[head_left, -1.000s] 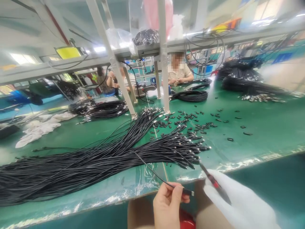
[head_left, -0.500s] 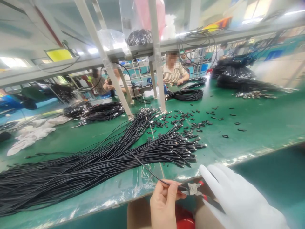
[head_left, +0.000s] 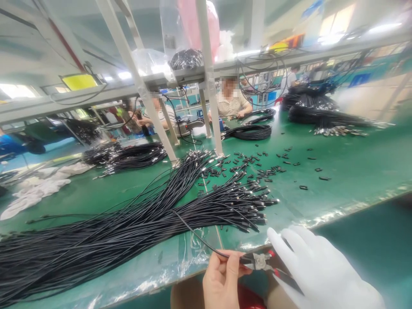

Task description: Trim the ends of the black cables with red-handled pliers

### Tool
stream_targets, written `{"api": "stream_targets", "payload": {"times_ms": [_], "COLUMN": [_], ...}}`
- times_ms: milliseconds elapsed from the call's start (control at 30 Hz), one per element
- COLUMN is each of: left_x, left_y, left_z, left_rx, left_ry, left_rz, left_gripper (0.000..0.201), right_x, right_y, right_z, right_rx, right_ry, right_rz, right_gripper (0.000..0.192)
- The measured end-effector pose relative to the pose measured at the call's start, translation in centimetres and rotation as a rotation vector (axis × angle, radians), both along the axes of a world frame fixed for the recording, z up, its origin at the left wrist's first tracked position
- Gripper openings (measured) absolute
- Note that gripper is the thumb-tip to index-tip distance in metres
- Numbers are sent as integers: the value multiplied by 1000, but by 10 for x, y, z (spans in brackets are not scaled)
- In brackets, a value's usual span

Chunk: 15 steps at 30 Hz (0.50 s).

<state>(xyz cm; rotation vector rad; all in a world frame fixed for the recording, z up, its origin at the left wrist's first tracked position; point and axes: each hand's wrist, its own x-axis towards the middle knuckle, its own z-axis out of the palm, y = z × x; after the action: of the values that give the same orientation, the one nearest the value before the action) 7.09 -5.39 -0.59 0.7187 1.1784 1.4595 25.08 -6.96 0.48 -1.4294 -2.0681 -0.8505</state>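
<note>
Thin black cable [head_left: 199, 238] runs from the big black bundle [head_left: 128, 227] on the green tabletop [head_left: 354, 167] to your bare left hand [head_left: 222, 281], pinched at its end. Your white-gloved right hand [head_left: 318, 270] closes around red-handled pliers [head_left: 262, 261], whose tips meet the cable end.

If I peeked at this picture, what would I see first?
First, the huge bundle of black cables sprawled across the green table. Then, at the near edge, the bare left hand pinching one cable's end while the white-gloved right hand closes red-handled pliers on it. Small black caps lie scattered behind.
</note>
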Motion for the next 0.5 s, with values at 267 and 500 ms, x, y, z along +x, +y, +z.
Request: {"api": "stream_targets", "payload": {"times_ms": [267, 500], "left_x": [0, 2], "left_y": [0, 1], "left_z": [5, 6], "left_rx": [-4, -5], "left_ry": [19, -3], "left_rz": [29, 46], "left_gripper": [54, 53], "right_x": [1, 7], "right_y": [5, 7], "right_z": [-1, -10], "right_rx": [-3, -17], "right_ry": [20, 31], "right_rz": [39, 57], "right_gripper": [46, 38]}}
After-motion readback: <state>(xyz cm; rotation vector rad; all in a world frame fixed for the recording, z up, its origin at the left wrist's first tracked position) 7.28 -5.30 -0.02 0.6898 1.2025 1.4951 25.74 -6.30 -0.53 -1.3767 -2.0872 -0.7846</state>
